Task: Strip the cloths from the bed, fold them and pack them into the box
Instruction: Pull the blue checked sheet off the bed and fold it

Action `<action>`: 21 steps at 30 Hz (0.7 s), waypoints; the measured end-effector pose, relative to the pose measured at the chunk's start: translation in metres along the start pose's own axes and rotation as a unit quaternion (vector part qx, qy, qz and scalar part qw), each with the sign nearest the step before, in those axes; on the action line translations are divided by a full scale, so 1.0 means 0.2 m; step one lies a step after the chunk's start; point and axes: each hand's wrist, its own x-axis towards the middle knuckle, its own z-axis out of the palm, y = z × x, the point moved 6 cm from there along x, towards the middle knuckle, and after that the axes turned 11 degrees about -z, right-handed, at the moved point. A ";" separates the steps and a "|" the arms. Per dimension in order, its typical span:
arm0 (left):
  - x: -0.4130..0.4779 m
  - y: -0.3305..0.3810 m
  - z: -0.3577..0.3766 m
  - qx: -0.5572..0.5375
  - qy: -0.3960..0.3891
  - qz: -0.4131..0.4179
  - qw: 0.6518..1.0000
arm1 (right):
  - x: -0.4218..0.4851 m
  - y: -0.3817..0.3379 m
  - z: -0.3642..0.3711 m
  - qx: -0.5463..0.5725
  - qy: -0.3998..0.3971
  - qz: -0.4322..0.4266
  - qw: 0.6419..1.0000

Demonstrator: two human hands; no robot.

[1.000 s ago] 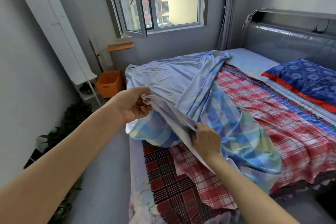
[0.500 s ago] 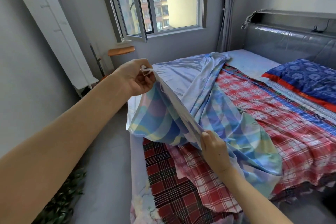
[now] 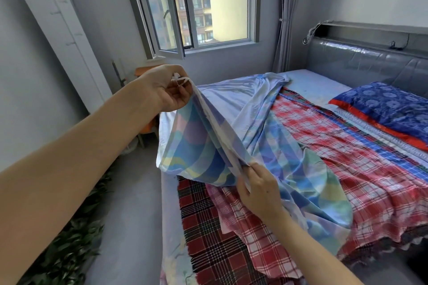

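Observation:
A pastel blue checked sheet (image 3: 273,146) lies rumpled across the bed, its near edge lifted. My left hand (image 3: 166,87) pinches a corner of it, raised above the bed's left side. My right hand (image 3: 257,190) grips the same edge lower down, close to me. The hem runs taut between the two hands. Under it lie a red and white plaid cloth (image 3: 347,169) and a dark red tartan cloth (image 3: 208,233). No box is in view.
A blue flowered pillow (image 3: 389,109) lies at the grey padded headboard (image 3: 366,65). The open window (image 3: 196,7) is straight ahead. A white board (image 3: 62,39) leans on the left wall, green plants (image 3: 64,250) below it. An orange object (image 3: 148,125) shows behind my left wrist.
My left hand has lifted the sheet's corner from low over the bed to well above it. My right hand slid a little down the hem and the edge has pulled tight.

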 end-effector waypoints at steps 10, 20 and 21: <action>-0.02 0.00 -0.06 -0.019 0.008 -0.004 1.000 | 0.05 0.03 0.08 -0.099 -0.001 0.081 0.992; -0.04 -0.03 0.01 -0.037 -0.015 -0.004 0.999 | 0.09 0.02 0.18 -0.089 -0.092 0.244 0.961; -0.04 -0.02 0.00 -0.034 -0.015 -0.002 0.999 | 0.09 0.02 0.16 -0.077 -0.075 0.239 0.965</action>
